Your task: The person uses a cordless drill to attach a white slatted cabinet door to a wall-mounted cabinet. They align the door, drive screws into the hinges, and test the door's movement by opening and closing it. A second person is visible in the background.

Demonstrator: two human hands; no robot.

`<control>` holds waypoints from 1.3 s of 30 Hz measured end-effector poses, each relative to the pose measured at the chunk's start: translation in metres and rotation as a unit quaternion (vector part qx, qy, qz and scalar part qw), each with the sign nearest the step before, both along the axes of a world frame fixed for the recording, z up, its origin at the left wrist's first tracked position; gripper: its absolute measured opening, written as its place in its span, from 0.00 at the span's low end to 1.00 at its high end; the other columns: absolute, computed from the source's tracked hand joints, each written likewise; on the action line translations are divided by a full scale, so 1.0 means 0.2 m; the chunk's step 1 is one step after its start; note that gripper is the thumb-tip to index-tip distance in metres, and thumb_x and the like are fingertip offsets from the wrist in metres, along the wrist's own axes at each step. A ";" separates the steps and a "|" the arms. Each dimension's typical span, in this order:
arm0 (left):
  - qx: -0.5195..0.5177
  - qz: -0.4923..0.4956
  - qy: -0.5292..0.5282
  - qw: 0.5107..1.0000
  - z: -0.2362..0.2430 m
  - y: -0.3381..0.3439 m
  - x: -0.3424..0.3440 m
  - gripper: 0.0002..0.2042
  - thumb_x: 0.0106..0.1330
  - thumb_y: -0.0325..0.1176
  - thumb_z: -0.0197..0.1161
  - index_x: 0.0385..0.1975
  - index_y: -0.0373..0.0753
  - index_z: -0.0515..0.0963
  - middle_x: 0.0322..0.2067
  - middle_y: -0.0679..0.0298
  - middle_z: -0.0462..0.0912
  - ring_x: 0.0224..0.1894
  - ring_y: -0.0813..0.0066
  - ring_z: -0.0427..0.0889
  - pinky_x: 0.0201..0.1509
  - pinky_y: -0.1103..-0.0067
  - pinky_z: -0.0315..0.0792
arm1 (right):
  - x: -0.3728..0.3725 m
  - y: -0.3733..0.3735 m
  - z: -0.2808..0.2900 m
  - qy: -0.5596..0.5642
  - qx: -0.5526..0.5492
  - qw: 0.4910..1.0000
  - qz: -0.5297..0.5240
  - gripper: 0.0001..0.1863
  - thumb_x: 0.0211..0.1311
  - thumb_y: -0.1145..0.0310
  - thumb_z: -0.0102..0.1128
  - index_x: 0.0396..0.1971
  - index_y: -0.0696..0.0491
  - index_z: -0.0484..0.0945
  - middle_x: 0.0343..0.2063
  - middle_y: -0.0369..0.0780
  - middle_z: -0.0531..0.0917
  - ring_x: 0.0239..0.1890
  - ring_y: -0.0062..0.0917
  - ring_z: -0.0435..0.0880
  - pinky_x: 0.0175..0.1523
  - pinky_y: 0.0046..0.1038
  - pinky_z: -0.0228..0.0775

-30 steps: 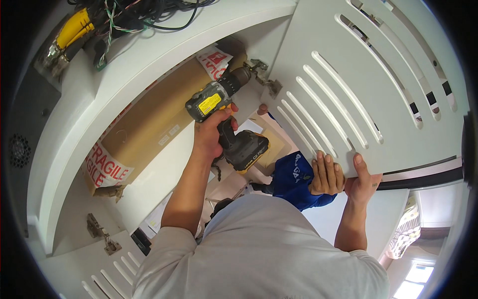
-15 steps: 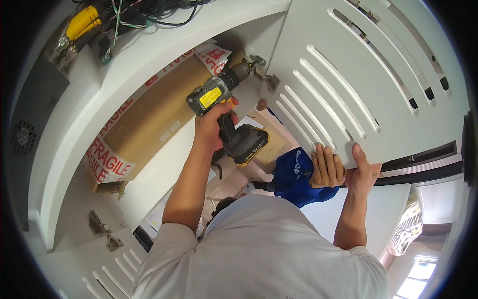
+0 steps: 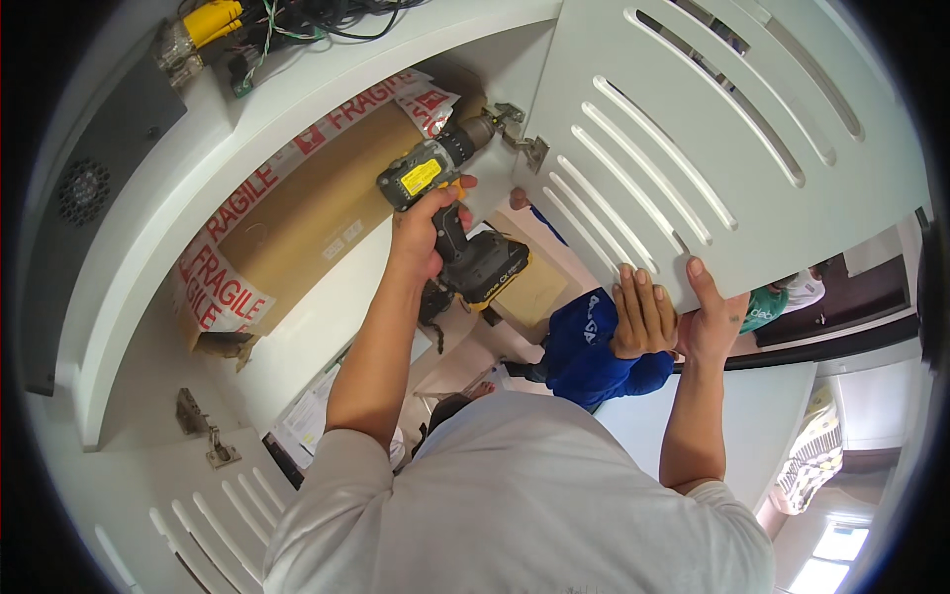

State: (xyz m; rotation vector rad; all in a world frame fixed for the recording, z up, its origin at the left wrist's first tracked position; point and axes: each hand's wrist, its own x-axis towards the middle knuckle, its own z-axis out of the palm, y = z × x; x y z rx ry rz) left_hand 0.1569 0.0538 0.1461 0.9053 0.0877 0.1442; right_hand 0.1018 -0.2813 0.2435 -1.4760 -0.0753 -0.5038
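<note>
My left hand (image 3: 427, 233) is wrapped round the grip of a black and yellow cordless drill (image 3: 421, 176), forefinger by the trigger. The drill's chuck end meets a metal hinge (image 3: 507, 113) inside the cabinet; the bit is not visible. A second part of the hinge (image 3: 535, 151) sits on the edge of a white slotted cabinet door (image 3: 683, 129). At the door's lower edge, my right hand (image 3: 711, 322) grips with the thumb on its face; the fingers are hidden behind. Right beside it, a co-worker's hand (image 3: 643, 312) holds the same edge.
A cardboard box (image 3: 307, 238) with red-and-white tape lies in the cabinet. Cables (image 3: 336, 18) rest on top. Below stands the co-worker in blue (image 3: 584, 342), whose other hand (image 3: 519, 199) touches the door near the hinge. Another hinge (image 3: 220, 453) is at lower left.
The door has shifted slightly up and left in view, with both hands on its edge. A person in green has come into view at right. The drill stays at the hinge.
</note>
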 end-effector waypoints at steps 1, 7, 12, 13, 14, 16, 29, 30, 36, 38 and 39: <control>-0.011 -0.008 -0.018 1.000 -0.01 0.00 0.00 0.16 0.65 0.30 0.60 0.51 0.34 0.78 0.42 0.57 0.85 0.28 0.73 0.81 0.33 0.78 0.77 | 0.00 0.00 0.00 -0.003 -0.003 1.000 0.005 0.24 0.55 0.71 0.73 0.50 0.63 0.76 0.43 0.41 0.82 0.46 0.26 0.79 0.55 0.27 0.68; -0.028 0.017 0.033 0.999 0.00 0.00 -0.04 0.17 0.64 0.30 0.61 0.52 0.33 0.78 0.41 0.56 0.86 0.26 0.73 0.81 0.31 0.77 0.78 | 0.03 -0.09 -0.05 0.000 -0.014 0.999 0.029 0.28 0.58 0.69 0.73 0.56 0.62 0.74 0.49 0.42 0.81 0.52 0.28 0.78 0.60 0.30 0.66; 0.035 -0.009 -0.020 0.999 0.07 0.03 -0.30 0.16 0.57 0.29 0.66 0.46 0.31 0.80 0.37 0.54 0.87 0.26 0.71 0.82 0.31 0.74 0.78 | 0.06 -0.19 -0.14 0.014 0.045 0.993 0.109 0.38 0.55 0.63 0.77 0.62 0.61 0.68 0.55 0.42 0.78 0.58 0.30 0.76 0.65 0.33 0.64; 0.057 -0.028 -0.016 0.998 0.08 0.05 -0.37 0.17 0.56 0.28 0.66 0.46 0.31 0.80 0.37 0.54 0.87 0.26 0.71 0.82 0.32 0.74 0.78 | 0.07 -0.21 -0.15 0.009 0.049 0.990 0.133 0.39 0.55 0.62 0.77 0.62 0.61 0.68 0.55 0.42 0.78 0.58 0.31 0.75 0.65 0.33 0.63; 0.075 -0.047 -0.026 0.996 0.08 0.07 -0.43 0.17 0.55 0.27 0.67 0.45 0.31 0.80 0.37 0.53 0.87 0.26 0.71 0.82 0.32 0.74 0.78 | 0.07 -0.21 -0.15 0.000 0.055 0.985 0.161 0.39 0.54 0.61 0.78 0.62 0.61 0.68 0.55 0.42 0.78 0.58 0.31 0.75 0.66 0.32 0.63; 0.151 -0.091 0.001 0.984 0.08 0.08 -0.55 0.20 0.52 0.24 0.68 0.47 0.31 0.80 0.37 0.54 0.87 0.27 0.71 0.82 0.34 0.75 0.78 | 0.09 -0.23 -0.15 -0.021 -0.022 0.985 0.168 0.37 0.55 0.59 0.77 0.60 0.63 0.71 0.53 0.42 0.80 0.56 0.30 0.77 0.63 0.31 0.65; 0.212 -0.232 0.190 0.930 -0.42 -0.04 -1.05 0.17 0.52 0.24 0.73 0.42 0.35 0.80 0.31 0.61 0.85 0.23 0.77 0.78 0.26 0.79 0.74 | -0.17 0.19 -0.14 -0.135 -0.203 0.935 0.258 0.36 0.46 0.64 0.82 0.54 0.62 0.75 0.44 0.43 0.81 0.46 0.29 0.82 0.51 0.30 0.75; 0.218 -0.239 0.192 0.927 -0.45 -0.04 -1.08 0.17 0.52 0.24 0.73 0.43 0.35 0.80 0.31 0.62 0.85 0.22 0.77 0.78 0.26 0.79 0.74 | -0.19 0.28 -0.14 -0.136 -0.212 0.941 0.228 0.44 0.40 0.58 0.86 0.57 0.62 0.73 0.46 0.45 0.79 0.45 0.32 0.82 0.47 0.32 0.77; 0.214 -0.154 0.223 0.938 -0.60 -0.07 -1.25 0.18 0.53 0.24 0.72 0.45 0.36 0.82 0.33 0.63 0.85 0.32 0.79 0.82 0.27 0.79 0.76 | -0.17 0.65 -0.04 -0.303 -0.222 0.890 0.258 0.49 0.43 0.57 0.84 0.63 0.63 0.68 0.45 0.47 0.75 0.43 0.35 0.77 0.48 0.34 0.73; 0.236 -0.132 0.257 0.928 -0.64 -0.05 -1.30 0.17 0.53 0.25 0.73 0.44 0.35 0.81 0.32 0.62 0.86 0.29 0.78 0.82 0.26 0.79 0.76 | -0.14 0.74 -0.02 -0.320 -0.233 0.878 0.270 0.46 0.48 0.59 0.80 0.64 0.63 0.68 0.44 0.47 0.75 0.42 0.36 0.77 0.47 0.33 0.72; 0.240 -0.120 0.274 0.924 -0.66 -0.04 -1.33 0.17 0.53 0.25 0.73 0.44 0.35 0.81 0.32 0.62 0.86 0.26 0.78 0.81 0.26 0.79 0.75 | -0.13 0.77 -0.02 -0.328 -0.231 0.871 0.282 0.40 0.53 0.62 0.76 0.64 0.62 0.68 0.44 0.47 0.75 0.41 0.38 0.77 0.46 0.34 0.71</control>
